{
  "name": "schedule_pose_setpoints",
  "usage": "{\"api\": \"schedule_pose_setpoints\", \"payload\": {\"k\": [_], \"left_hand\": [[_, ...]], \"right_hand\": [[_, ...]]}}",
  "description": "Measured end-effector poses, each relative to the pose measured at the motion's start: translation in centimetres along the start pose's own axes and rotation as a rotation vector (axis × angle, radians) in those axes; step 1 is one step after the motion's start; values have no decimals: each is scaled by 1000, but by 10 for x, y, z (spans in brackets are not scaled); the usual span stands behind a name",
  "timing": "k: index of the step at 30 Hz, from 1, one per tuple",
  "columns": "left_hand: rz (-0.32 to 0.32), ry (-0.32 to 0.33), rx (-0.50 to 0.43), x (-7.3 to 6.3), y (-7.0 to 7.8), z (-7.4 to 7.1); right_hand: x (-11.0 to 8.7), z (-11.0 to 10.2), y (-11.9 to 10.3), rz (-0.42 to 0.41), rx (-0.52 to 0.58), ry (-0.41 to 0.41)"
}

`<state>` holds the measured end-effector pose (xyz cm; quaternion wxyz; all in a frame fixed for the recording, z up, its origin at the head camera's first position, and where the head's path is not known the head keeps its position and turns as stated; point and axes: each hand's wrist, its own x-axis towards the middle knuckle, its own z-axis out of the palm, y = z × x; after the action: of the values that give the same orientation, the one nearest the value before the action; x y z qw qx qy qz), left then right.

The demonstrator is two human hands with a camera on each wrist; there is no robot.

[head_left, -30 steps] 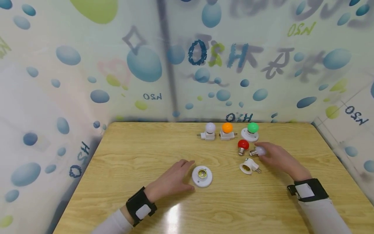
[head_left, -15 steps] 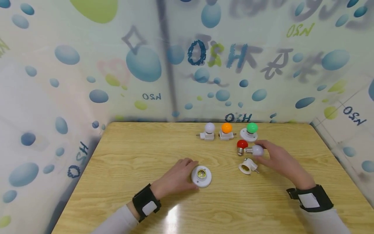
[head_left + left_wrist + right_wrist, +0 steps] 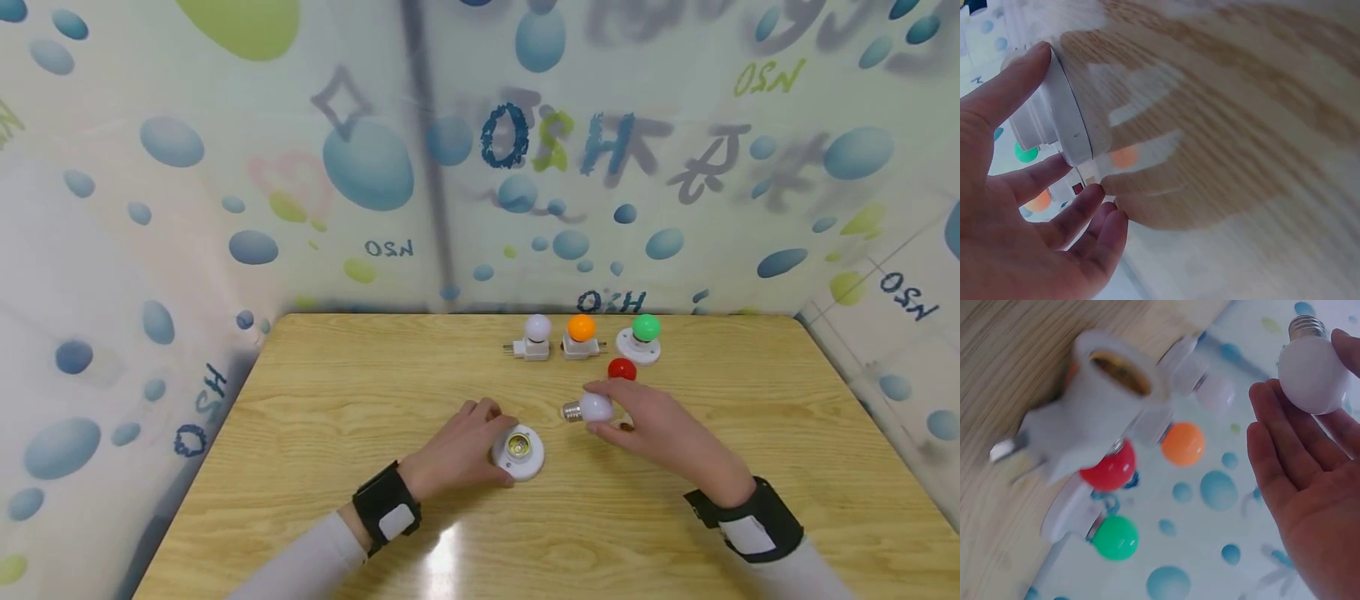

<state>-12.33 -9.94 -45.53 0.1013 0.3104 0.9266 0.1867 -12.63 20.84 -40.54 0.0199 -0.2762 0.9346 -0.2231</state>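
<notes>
My left hand [image 3: 461,447] grips the round white lamp holder [image 3: 529,467], which sits on the table with its brass-coloured socket facing up. In the left wrist view, thumb and index finger lie on opposite sides of the holder [image 3: 1071,119], while the other fingers are half bent beside it. Just right of the holder, my right hand [image 3: 663,429] pinches a white light bulb [image 3: 597,407] by its globe. The bulb's metal screw base points left, towards the holder. From the right wrist, the same bulb [image 3: 1313,375] shows between thumb and fingers.
Along the back of the wooden table [image 3: 360,375] stand a white bulb [image 3: 537,327] and an orange bulb [image 3: 581,327] in plug-in sockets, plus a green bulb [image 3: 646,327] on a round base. A red bulb [image 3: 622,369] and a plug-in socket [image 3: 1079,419] lie nearer, partly behind my right hand.
My right hand has lifted the white bulb from beside the red one and brought it left and nearer. My left hand has moved right and closed on the lamp holder's edges.
</notes>
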Motion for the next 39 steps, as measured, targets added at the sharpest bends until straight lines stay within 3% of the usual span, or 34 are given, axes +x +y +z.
{"api": "schedule_pose_setpoints", "payload": {"k": [6,10,18,27,39], "left_hand": [[4,9,32,4,2,0],[8,11,62,8,5,0],[7,17,124,13,10,2],[-11,12,135,14,11,2],[-13,11,149,13,9,3]], "right_hand": [[10,9,-22,-77,33,-71],[17,16,-32,-135,72,-79],[25,29,-40,-166,114,-82],[28,39,-40,-285,26,-68],[28,39,-43,-288,-27,-112]]}}
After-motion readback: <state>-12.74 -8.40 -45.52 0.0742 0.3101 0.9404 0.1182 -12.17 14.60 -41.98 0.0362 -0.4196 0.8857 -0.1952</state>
